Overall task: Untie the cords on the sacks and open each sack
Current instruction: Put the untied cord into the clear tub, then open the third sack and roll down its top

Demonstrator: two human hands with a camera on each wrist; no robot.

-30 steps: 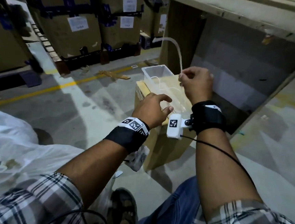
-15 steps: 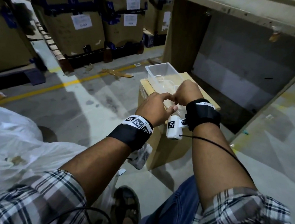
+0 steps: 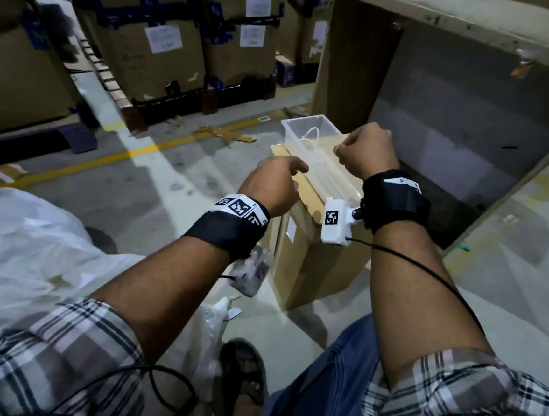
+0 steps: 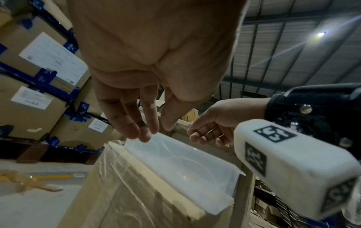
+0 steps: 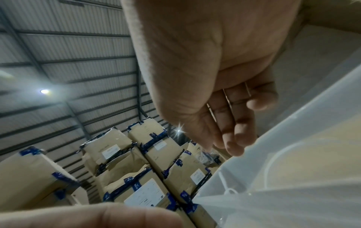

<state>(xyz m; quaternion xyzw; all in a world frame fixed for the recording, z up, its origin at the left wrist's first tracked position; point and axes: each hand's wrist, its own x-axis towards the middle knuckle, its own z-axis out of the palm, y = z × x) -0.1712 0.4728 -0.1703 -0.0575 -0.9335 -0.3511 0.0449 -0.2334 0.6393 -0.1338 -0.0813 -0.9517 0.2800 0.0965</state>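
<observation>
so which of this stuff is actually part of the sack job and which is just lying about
Part of the job:
- white sack
- loose cords, lying in the bin
- clear bin, likely collecting them

Just lying about:
- cardboard box under the bin
- stacked cartons
- tape scrap on the floor
- small plastic bag

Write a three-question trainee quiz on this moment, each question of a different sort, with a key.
1. True or false: the clear bin stands on the floor.
2. What lies in the bin? A) a white cord B) scissors C) a glove
3. Fill in: the white sack lies on the person's ____ side.

Key: 1 false, it stands on the cardboard box; 2 A; 3 left.
</observation>
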